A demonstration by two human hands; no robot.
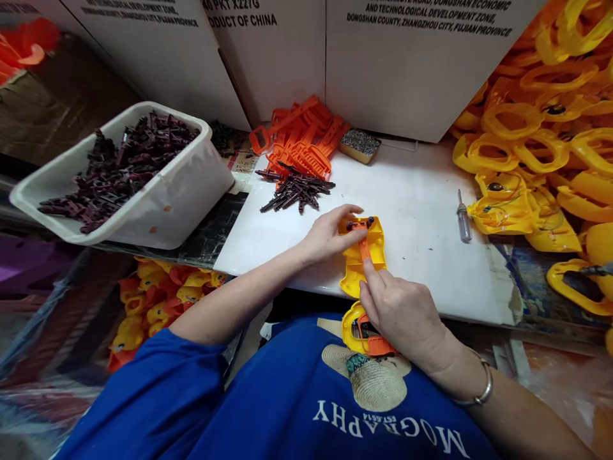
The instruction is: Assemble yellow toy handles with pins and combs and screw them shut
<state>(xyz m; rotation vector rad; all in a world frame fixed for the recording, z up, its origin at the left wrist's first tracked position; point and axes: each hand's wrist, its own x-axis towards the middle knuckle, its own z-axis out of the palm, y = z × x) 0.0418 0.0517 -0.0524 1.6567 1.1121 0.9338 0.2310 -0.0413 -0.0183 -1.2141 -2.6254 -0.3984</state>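
A yellow plastic toy shell lies hollow side up at the front edge of the white board, its ring-shaped handle end reaching over the edge toward my body. Inside it sits an orange plastic part with a small dark purple piece across its far end. My left hand grips the shell's far left side, thumb by the dark piece. With its index finger stretched onto the orange part, my right hand presses from the right, the other fingers curled. What those curled fingers hold, if anything, is hidden.
Beyond my hands lie dark purple parts, orange parts and a tin of small screws. A white tub of dark parts stands left. A screwdriver and heaped yellow shells are right. Cartons wall the back.
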